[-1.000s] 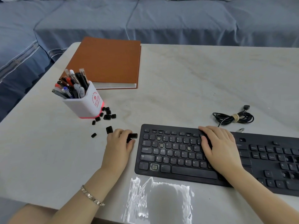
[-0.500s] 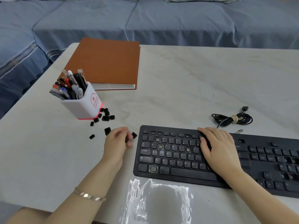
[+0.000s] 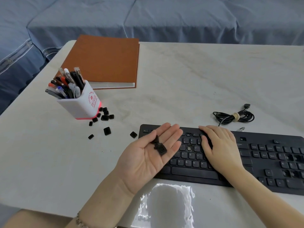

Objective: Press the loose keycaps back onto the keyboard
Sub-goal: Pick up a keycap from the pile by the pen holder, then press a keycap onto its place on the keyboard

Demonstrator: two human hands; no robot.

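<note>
- On the pale surface, a white pen holder stuffed with pens stands to the left. A brown hardcover book lies flat behind it, and a coiled black cable lies just beyond the keyboard.
- A blue sofa runs along the far edge of the surface.
- A heap of loose keycaps sits against the foot of the pen holder. Three more lie scattered nearer the keyboard: a larger one, a small one, and one just beside the keyboard's left end.
- The left hand is held palm up over the keyboard's left part, its grip released and fingers straight. A few keycaps rest on the palm and finger bases.
- The right hand lies palm down on the middle keys, its grip also released, holding nothing.
- The left hand covers the keyboard's left keys and the right hand covers several rows beside it.
- The keyboard's right end is cut off by the frame edge.
- How many keycaps lie in the palm is hard to tell. One shows its hollow underside upward.
- A bare key socket shows between the two hands.
- The keyboard's long axis runs left to right, sloping slightly toward the person at its right end.
- A bright glare patch lies on the surface near the front edge.
</note>
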